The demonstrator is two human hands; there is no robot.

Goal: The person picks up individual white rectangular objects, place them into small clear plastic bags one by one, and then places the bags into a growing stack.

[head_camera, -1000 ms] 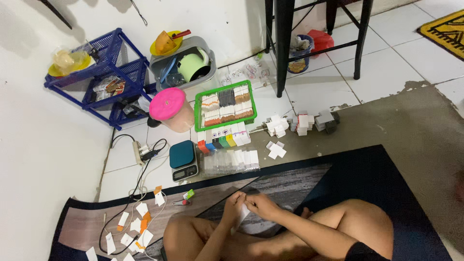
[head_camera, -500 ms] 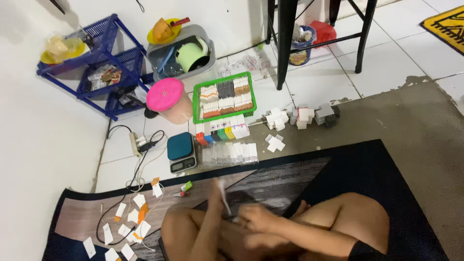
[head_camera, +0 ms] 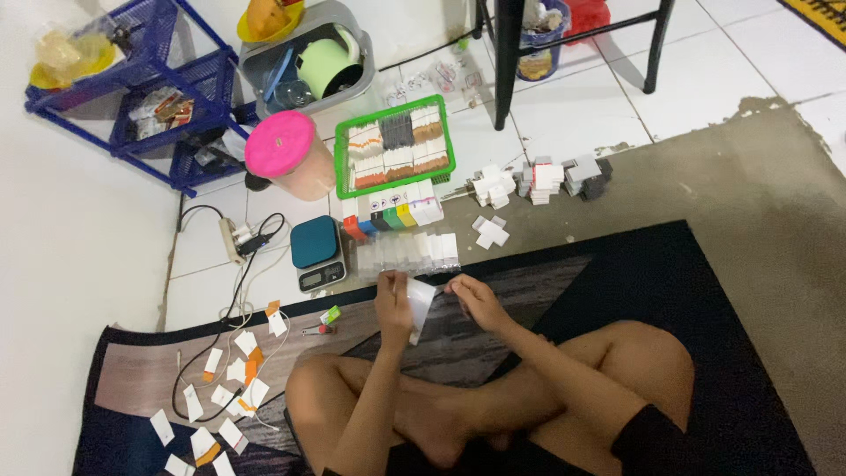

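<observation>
While the person sits cross-legged on the dark rug [head_camera: 705,291], both forearms reach forward from the knees and the hands meet just above the rug's front edge. Left hand [head_camera: 393,304] is raised with the wrist bent, fingers closed around the left edge of a small clear plastic bag [head_camera: 420,304], which hangs upright between the two hands. Right hand [head_camera: 476,295] sits just right of the bag, fingers curled and thumb tucked toward the bag's upper corner; whether it pinches the bag or only touches it cannot be told. Just beyond the grip, on the floor, lies a row of clear bags [head_camera: 410,251], and past that a row of small coloured boxes [head_camera: 388,214]. Further on from the grip stands a green tray [head_camera: 449,145] filled with rows of small packets. To the left of the grip and slightly ahead sits a teal kitchen scale [head_camera: 315,253], with a pink-lidded tub [head_camera: 282,150] beyond it. Well to the left of the grip and nearer the person, white and orange slips of paper [head_camera: 233,379] lie scattered over the rug beside a power cable [head_camera: 238,291]. Ahead and to the right of the grip, small stacks of packets [head_camera: 542,179] sit on the floor.
</observation>
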